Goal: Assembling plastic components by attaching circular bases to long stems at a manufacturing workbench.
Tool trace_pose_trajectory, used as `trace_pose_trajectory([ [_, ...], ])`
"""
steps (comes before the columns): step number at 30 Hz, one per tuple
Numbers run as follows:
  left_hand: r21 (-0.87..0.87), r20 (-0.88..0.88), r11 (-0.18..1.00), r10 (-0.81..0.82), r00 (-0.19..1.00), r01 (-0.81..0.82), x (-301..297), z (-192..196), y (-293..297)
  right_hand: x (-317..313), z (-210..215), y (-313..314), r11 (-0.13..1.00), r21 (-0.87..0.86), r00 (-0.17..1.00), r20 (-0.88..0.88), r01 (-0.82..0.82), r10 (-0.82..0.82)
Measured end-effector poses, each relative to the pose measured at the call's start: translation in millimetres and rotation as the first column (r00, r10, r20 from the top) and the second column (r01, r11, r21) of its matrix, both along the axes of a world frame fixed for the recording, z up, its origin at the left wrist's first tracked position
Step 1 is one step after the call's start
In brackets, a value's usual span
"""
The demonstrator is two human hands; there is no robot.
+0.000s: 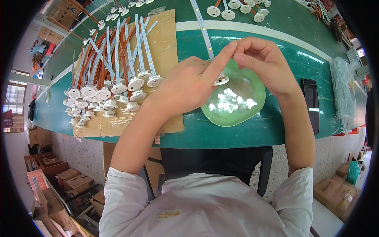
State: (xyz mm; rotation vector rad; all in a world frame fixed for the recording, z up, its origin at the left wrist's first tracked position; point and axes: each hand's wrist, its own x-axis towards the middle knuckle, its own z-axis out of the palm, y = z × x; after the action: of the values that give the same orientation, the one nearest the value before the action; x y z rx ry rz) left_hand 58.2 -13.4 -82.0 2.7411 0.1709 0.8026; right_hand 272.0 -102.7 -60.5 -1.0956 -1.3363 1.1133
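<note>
A pale LED strip [204,32] with white round base [222,81] slants in the left hand [188,83].

Rocking a loose, pale tee [229,211] — pretty much white, just a bit pinkish-grey across the front. Comes with short white sleeves [122,193], roomy and kinda creased, ending near the elbows. Also sporting a tiny gold emblem [169,214] on the left chest — swooshy, too small to make out properly. Going bare from the sleeves down to the left hand [189,85] and right hand [264,65].

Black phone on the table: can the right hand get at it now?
Probably yes: the black phone lies just right of the right forearm, and nothing seems to lie on it. The right hand would need to come back from near the green bowl.
</note>
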Motion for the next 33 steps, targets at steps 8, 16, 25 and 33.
trace_pose_trajectory([
  [8, -0.034, 0.048, 0.999, 0.026, 0.999, -0.024, 0, 0, -1, 19, -5, 4, 0.894, 0.036, 0.885, 0.127, 0.447, -0.448],
  [16, -0.023, 0.13, 0.995, 0.101, 0.986, -0.099, -3, 2, 6, -17, -10, 0, 0.936, 0.333, 0.607, 0.722, 0.117, -0.332],
  [25, -0.031, 0.175, 0.994, 0.11, 0.978, -0.106, -2, 0, 11, -19, 0, -7, 0.969, 0.029, 0.65, 0.747, -0.245, 0.142],
  [33, -0.149, 0.176, 0.986, 0.094, 0.98, -0.067, -2, 3, 8, -19, -4, -4, 0.97, 0.195, 0.847, 0.531, -0.142, 0.017],
])
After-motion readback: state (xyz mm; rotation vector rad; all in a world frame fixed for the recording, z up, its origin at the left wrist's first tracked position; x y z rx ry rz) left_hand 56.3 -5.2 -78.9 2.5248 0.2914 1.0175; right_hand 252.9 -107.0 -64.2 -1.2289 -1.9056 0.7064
